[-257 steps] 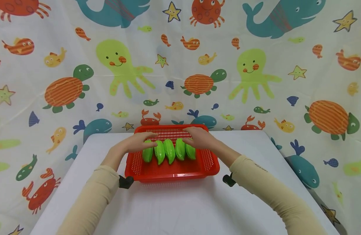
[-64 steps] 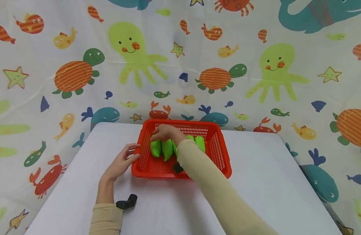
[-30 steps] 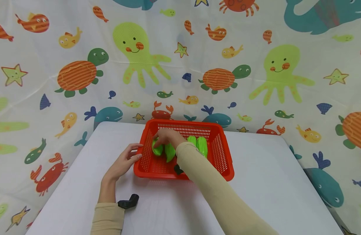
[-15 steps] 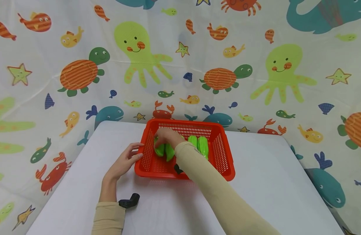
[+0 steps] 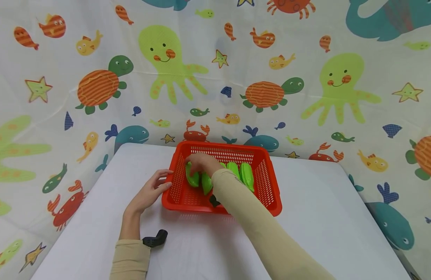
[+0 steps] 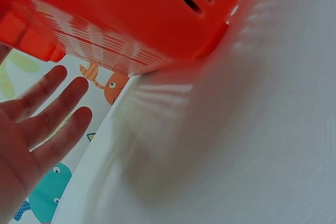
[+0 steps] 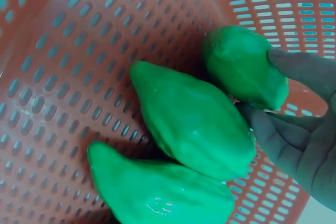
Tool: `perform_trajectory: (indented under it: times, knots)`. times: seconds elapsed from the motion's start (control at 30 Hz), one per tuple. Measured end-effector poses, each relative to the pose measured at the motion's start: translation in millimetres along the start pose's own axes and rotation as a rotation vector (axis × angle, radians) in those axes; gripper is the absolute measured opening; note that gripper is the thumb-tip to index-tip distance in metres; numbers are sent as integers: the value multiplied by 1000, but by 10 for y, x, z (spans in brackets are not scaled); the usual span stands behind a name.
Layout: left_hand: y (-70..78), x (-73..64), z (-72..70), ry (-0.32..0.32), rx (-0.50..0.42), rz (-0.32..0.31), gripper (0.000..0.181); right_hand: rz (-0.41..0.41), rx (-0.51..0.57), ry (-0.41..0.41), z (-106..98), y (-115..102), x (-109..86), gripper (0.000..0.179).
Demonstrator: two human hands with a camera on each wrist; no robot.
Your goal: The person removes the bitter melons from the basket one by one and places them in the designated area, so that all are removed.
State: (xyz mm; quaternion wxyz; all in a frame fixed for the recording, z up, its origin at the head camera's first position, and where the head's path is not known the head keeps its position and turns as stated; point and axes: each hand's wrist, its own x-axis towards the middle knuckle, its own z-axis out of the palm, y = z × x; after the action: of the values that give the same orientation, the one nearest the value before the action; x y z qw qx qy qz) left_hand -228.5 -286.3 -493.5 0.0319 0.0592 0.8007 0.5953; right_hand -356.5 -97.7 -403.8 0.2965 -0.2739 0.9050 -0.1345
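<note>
Several glossy green vegetables, plump, ridged and pointed like peppers, lie side by side in a red slatted plastic basket. My right hand reaches over the basket and pinches the upper end of the leftmost green vegetable, thumb on one side and fingers on the other. A second green vegetable lies right beside those fingers, with a third next to it. My forearm covers part of the row in the head view. The left hand is at the basket's left rim, its fingers spread and extended.
The basket stands at the back middle of a white table. A hanging cloth printed with sea animals rises behind the table. A black wrist camera sits on the left wrist.
My right hand has come from the basket's right side over to its left end and now pinches the leftmost vegetable, which has shifted slightly right. The left hand moved down to the left rim.
</note>
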Motion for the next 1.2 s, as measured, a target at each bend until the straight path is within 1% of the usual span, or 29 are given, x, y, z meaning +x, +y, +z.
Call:
perform_trajectory:
  times: [0.07, 0.13, 0.3, 0.47, 0.77, 0.87, 1.07, 1.2]
  knots:
    - [1, 4, 0, 1, 1, 0, 48, 10, 39, -16, 0, 6, -12, 56]
    - [3, 6, 2, 2, 1, -1, 48, 10, 48, -26, 1, 11, -14, 55]
    - [4, 8, 9, -2, 0, -4, 49, -14, 10, -36, 4, 34, 13, 53]
    - [10, 9, 16, -8, -3, 2, 49, -11, 43, -6, -4, 86, 65, 47]
    - [20, 39, 21, -16, 8, 12, 49, -57, 75, 71, -34, 153, 67, 42]
    - [21, 38, 18, -19, 11, 11, 49, -59, 104, 71, -46, 165, 57, 41]
    - [14, 22, 11, -19, 6, -19, 50, -40, 127, 60, -115, 167, 26, 40]
    - [6, 5, 7, -13, 1, -20, 50, -38, 186, 77, -191, 164, -25, 42]
